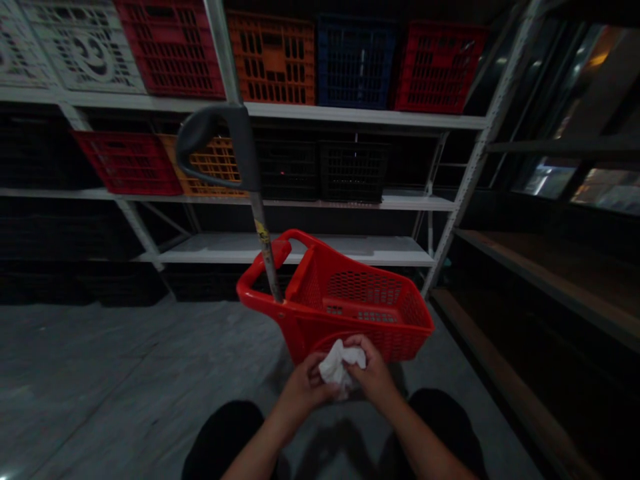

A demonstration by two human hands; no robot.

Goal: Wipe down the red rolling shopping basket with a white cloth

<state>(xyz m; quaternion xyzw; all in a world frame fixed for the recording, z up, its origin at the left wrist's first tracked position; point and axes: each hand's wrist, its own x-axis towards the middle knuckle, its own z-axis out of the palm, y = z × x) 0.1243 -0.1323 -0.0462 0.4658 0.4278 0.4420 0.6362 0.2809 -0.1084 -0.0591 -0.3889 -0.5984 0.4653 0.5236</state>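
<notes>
Between my two hands is a crumpled white cloth or tissue point(336, 365); which of the two it is I cannot tell. My left hand point(311, 383) grips its left side with curled fingers. On the other side, my right hand point(369, 365) pinches the upper right part. Just beyond them stands a red plastic rolling shopping basket point(300, 327) with perforated walls and nothing seen inside. Its metal pole rises on the left to a dark grey looped handle point(247, 150). A yellow sticker point(261, 231) is on the pole. The basket's wheels are hidden or too dark to see.
Behind the basket, a white metal shelf rack point(350, 115) holds plastic crates, among them an orange crate point(273, 60), a blue crate point(356, 63) and a red crate point(440, 67). Dark wooden shelves point(550, 280) run along the right. My knees flank my forearms above the grey concrete floor point(100, 373).
</notes>
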